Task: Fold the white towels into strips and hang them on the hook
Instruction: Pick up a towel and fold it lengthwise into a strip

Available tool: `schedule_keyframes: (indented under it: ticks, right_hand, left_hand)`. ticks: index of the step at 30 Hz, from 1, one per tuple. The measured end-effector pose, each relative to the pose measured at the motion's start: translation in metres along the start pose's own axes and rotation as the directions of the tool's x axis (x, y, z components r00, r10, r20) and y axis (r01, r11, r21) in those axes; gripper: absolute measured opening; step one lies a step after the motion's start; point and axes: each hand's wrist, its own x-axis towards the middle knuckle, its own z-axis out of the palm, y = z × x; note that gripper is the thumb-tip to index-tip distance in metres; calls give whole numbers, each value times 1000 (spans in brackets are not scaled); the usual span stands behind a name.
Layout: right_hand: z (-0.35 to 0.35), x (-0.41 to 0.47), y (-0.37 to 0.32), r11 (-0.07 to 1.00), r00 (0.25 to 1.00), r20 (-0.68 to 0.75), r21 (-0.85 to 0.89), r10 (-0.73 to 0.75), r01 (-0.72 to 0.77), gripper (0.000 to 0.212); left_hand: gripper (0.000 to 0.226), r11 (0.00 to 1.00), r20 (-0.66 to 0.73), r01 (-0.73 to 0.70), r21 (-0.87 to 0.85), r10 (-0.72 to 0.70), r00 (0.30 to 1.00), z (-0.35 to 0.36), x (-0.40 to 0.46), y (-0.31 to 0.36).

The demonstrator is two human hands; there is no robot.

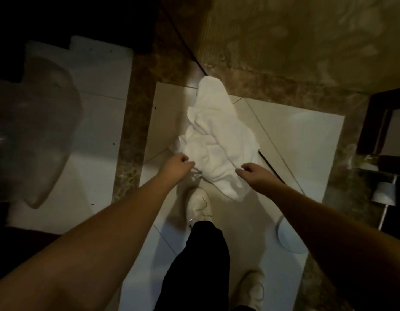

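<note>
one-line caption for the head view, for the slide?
Both hands, left hand and right hand, pinch the crumpled white towel above the tiled floor.

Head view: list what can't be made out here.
- Hook: not in the head view, so where the white towel hangs from is unknown.
- Towel's count: bunched folds hide it.
- Left hand and right hand: fingers curl at the towel's edge; the actual grip is too dim to confirm.

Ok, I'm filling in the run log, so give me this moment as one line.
stage: gathering | white towel: crumpled, unfolded, hangs bunched | left hand: pinches its edge | right hand: pinches its edge | hook: not in view
</note>
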Motion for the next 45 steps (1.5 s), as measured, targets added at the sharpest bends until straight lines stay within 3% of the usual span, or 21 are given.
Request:
schedule_keyframes:
  ticks: [3, 5, 9, 11, 14, 19, 25, 30, 34, 38, 40, 42, 45]
  right_hand:
    - [15, 46, -9, 997, 1000, -29, 73, 7, -5, 73]
    - [24, 70, -13, 997, 999, -49, 80, -5, 9, 82]
    - [40, 99, -19, 995, 995, 11, 11, -95, 95, 86]
    - [46, 99, -21, 990, 990, 27, 38, -138, 137, 83]
    - [49, 83, -28, 980, 986, 44, 121, -163, 157, 73]
    - [40, 32, -43, 882, 972, 195, 471, -127, 21, 60]
    - [11, -35, -46, 729, 953, 304, 651, 3, -210, 48]
    - [-10, -107, -46, 697, 938, 336, 693, -83, -186, 29]
    - [-25, -167, -50, 668, 937, 303, 735, -171, -116, 24]
    - [-44, -229, -50, 412, 936, 214, 907, -280, -84, 24]
    - [-52, -263, -48, 356, 931, 159, 934, -328, -34, 14]
    - [-56, -299, -47, 400, 922, 134, 916, -364, 25, 9]
    - [-59, -355, -47, 568, 915, 77, 803, -396, 178, 15]
  left_hand:
    - [65, 995, -21, -16, -103, 14, 1000, 7, 47, -3]
    - [72, 995, -22, -51, -84, 50, 999, 12, 71, -7]
    - [52, 995, 22, -69, 75, 68, 997, 16, 95, -12]
    - [53, 990, 78, -46, 134, 36, 996, 14, 96, -14]
    - [42, 994, 149, -36, 101, 20, 989, 11, 79, -13]
    - [20, 995, 188, -104, 0, 102, 977, 8, 25, 0]
    - [41, 959, 268, -233, -161, 269, 925, 8, -62, 16]
    - [38, 923, 320, -332, -193, 379, 868, 7, -147, 34]
    - [30, 911, 300, -361, -200, 408, 862, -1, -211, 49]
    - [26, 904, 245, -321, -283, 392, 887, -19, -275, 59]
    - [22, 895, 212, -317, -314, 391, 896, -30, -311, 61]
    - [21, 880, 166, -343, -329, 412, 896, -39, -350, 60]
    - [29, 866, 113, -404, -295, 451, 885, -46, -411, 60]
